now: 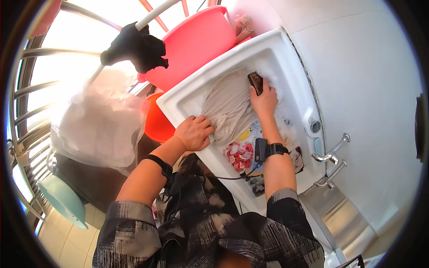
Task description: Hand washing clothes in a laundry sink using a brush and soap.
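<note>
A pale grey-white wet cloth (pixel 229 105) lies spread and wrinkled on the sloping inside of a white sink (pixel 243 50). My left hand (pixel 195 132) is at the sink's left rim, its curled fingers gripping the cloth's near-left edge. In my right hand (pixel 264 102) is a dark brown scrubbing brush (pixel 255 83), held at the cloth's far right edge; its bristles are hidden. White suds surround the brush. Below the cloth, a red-and-white patterned cloth (pixel 239 156) sits in soapy water among other pieces of laundry, partly covered by my right forearm.
Metal taps (pixel 331 157) jut from the wall at the sink's right. Beyond the sink stands a large pink tub (pixel 201 42). To the left are an orange basin (pixel 156 120), a translucent plastic bag (pixel 98 125) and a pale green basin (pixel 62 201). A black cloth (pixel 136 48) hangs from a white rod.
</note>
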{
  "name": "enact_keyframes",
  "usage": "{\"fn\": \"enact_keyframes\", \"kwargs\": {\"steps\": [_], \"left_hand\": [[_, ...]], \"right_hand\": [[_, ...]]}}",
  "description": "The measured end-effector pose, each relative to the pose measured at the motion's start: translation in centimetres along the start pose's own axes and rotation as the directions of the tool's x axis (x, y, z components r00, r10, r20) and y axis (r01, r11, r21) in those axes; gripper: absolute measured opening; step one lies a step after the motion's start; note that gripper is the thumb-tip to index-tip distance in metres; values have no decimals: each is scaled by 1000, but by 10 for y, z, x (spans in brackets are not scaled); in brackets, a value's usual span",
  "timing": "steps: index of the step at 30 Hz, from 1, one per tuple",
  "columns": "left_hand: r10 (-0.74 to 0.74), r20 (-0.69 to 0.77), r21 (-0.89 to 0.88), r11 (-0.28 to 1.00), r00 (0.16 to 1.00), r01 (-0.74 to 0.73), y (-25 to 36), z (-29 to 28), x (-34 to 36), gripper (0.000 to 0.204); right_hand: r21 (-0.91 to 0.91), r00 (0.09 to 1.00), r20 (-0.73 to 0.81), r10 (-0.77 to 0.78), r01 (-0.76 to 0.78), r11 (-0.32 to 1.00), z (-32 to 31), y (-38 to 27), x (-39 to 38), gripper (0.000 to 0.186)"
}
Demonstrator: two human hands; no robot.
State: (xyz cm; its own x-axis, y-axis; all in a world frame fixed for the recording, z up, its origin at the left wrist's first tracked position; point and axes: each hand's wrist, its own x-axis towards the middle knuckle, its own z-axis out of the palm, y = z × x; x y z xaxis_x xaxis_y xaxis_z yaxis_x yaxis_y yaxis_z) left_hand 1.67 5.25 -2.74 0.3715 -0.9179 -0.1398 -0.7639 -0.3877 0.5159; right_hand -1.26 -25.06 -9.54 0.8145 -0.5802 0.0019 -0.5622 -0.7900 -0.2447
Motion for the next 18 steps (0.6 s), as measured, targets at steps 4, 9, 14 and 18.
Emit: {"fn": "enact_keyframes", "kwargs": {"steps": [4,9,14,18], "left_hand": [[-18,-60,-26,1000,998,16,6,-8,3,27],[-297,-296,-106,955,908,278,8,0,3,49],[-699,-179,-248,713,693,655,23,10,44,52],[-787,254,-588,336,562,736,-1,26,73,62]], "right_hand": [[234,999,10,-38,35,972,-24,5,-62,47],[322,945,324,-51,-59,945,-36,-57,-154,39],[477,898,426,110,-327,816,-37,-41,-144,32],[789,795,566,217,-599,137,-22,9,-139,26]]}}
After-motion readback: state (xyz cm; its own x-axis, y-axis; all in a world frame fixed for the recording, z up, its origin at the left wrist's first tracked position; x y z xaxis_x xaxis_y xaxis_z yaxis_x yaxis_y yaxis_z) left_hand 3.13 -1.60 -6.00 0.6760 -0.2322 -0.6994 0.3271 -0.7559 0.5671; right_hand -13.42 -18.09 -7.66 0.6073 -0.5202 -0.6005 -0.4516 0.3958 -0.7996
